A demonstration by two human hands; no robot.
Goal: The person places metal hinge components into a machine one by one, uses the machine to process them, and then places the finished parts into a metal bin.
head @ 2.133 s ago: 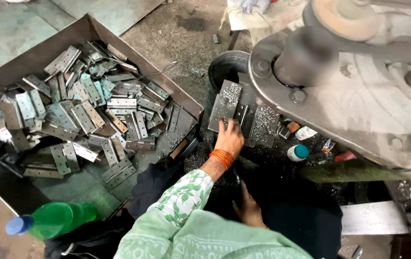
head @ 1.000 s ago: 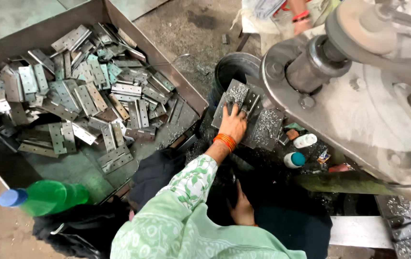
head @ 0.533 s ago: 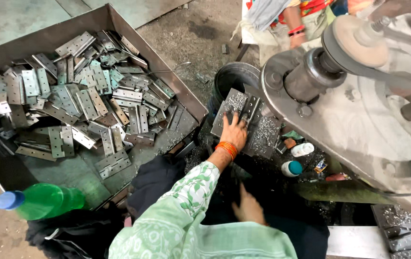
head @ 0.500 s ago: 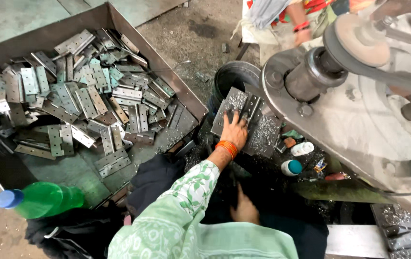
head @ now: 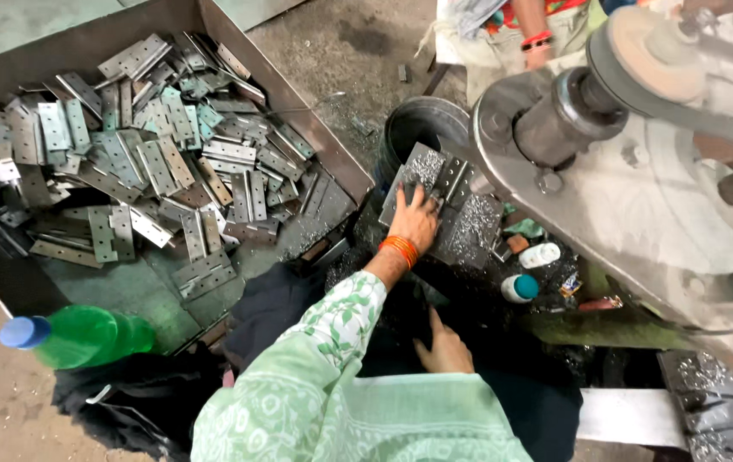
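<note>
Sleeve (head: pixel 332 376) is hiding the right hand's (head: pixel 445 349) wrist; top edge is cutting off a co-worker (head: pixel 531 34); left palm (head: pixel 415 220) is covering part of the plates (head: pixel 448 205)

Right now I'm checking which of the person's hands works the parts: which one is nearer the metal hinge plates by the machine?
Left. The left hand lies on the hinge plates; the right hand rests lower, over the dark lap, apart from them.

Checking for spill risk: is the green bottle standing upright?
No, the green bottle lies on its side beside the metal tray.
</note>
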